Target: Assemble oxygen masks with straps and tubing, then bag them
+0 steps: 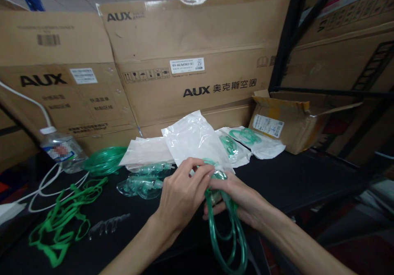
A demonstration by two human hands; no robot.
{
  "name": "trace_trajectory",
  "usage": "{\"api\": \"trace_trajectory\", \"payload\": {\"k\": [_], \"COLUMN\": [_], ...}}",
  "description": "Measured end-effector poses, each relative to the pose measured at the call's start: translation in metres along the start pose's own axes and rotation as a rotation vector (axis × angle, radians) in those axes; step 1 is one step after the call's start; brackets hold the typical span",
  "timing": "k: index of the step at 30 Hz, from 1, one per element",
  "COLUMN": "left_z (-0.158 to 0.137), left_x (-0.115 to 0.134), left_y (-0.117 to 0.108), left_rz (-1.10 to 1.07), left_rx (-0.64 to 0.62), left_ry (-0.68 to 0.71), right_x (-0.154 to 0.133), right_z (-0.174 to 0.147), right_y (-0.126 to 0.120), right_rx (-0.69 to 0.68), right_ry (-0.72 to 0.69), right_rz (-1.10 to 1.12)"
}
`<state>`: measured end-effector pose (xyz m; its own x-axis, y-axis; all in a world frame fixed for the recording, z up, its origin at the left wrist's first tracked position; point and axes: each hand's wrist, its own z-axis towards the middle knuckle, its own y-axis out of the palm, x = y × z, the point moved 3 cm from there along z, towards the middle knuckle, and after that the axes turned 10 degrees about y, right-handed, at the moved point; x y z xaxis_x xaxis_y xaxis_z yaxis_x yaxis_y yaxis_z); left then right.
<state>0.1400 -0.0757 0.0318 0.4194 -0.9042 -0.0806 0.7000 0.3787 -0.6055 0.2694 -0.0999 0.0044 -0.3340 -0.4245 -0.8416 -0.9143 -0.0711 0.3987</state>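
Note:
My right hand (240, 193) is closed around a clear green oxygen mask (220, 175) and its looped green tubing (242, 246), which hangs below the palm. My left hand (184, 191) meets it, fingers curled and pinching at the upper part of the same bundle. Much of the mask is hidden by the fingers. Directly behind the hands a white and clear plastic bag (197, 137) leans against the pile, its lower edge partly covered. Left of my left hand lie more clear green masks (143, 184).
Bagged tubing sets (246, 137) lie at the back right beside an open carton (286, 123). To the left are a tubing coil (106, 160), green elastic straps (61, 225), small clear pieces (109, 225), a plastic bottle (63, 147) and white cables. Large cardboard boxes (197, 33) stand behind.

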Motion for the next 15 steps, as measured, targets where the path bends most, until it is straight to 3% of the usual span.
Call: {"api": "trace_trajectory", "payload": {"k": [6, 10, 15], "left_z": [-0.005, -0.004, 0.001], "left_x": [0.011, 0.017, 0.019], "left_y": [0.006, 0.009, 0.015], "left_rz": [-0.14, -0.186, -0.086], "left_rx": [-0.061, -0.086, -0.143], "left_ry": [-0.25, -0.308, -0.32], "right_x": [0.006, 0.013, 0.02], "right_z": [0.0, 0.004, 0.011], "right_y": [-0.007, -0.012, -0.013], "right_rx": [0.127, 0.155, 0.087], "right_ry": [-0.131, -0.189, -0.187], "right_rz": [0.155, 0.297, 0.437]}}
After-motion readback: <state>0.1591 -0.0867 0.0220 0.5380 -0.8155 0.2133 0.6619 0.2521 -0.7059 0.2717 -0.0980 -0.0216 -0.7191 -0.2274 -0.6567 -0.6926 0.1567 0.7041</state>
